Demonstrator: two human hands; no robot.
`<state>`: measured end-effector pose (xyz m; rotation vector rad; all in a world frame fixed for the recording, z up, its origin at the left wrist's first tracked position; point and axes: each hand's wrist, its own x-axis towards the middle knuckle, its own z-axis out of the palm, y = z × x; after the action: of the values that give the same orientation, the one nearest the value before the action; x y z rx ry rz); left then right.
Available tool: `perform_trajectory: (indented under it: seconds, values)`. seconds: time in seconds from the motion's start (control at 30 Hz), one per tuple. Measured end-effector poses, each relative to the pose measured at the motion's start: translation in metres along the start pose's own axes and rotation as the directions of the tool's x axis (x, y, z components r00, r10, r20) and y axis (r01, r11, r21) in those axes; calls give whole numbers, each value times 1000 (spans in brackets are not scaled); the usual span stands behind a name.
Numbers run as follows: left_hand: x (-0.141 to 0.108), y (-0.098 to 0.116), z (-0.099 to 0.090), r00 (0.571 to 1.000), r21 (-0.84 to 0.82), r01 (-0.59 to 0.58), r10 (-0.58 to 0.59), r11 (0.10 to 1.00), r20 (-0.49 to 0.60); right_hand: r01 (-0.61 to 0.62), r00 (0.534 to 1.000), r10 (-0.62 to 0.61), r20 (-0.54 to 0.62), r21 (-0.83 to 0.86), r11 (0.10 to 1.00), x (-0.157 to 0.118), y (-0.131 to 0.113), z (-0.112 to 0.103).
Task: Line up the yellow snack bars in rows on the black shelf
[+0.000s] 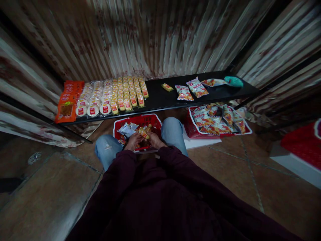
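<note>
Above a red basket [156, 121] between the knees, my left hand [133, 141] and my right hand [154, 140] are close together with yellow wrapped snacks [143, 133] between them. The fingers of my right hand are closed round the snacks. My left hand's curled fingers meet them from the other side. Silvery packets [127, 129] lie in the left part of the basket. On the black shelf [157, 97] in front, rows of yellow wrapped snacks [127, 93] stand beside rows of round white packaged ones [92, 109]. One yellow snack [167, 87] lies apart.
An orange bag [67, 100] lies at the shelf's left end. Chip bags [197, 87] and a teal packet [233, 81] lie toward its right. Below stands a second red basket [192, 130] full of chip bags. Another red basket [301, 144] is far right. Striped curtains hang behind.
</note>
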<state>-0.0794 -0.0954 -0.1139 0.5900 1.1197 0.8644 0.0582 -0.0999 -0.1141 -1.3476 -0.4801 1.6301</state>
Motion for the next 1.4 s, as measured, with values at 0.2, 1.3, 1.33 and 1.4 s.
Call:
perform_trajectory:
  seconds: [0.2,1.3,1.33,1.4]
  values:
    - [-13,-2,4,1000,-1,-21,21,1000,-7,-68,998,68,-14,30,997,-20,-8,-1]
    - [-30,14,27,969,-242,-210,235,947,77,-34,998,13,65,334,942,-30,-23,-3]
    - [-30,16,29,967,-229,-223,245,948,71,-21,998,0,64,327,945,-30,-24,-3]
    - [-31,17,33,962,-203,-251,267,947,58,0,998,-17,53,306,952,-32,-26,-1]
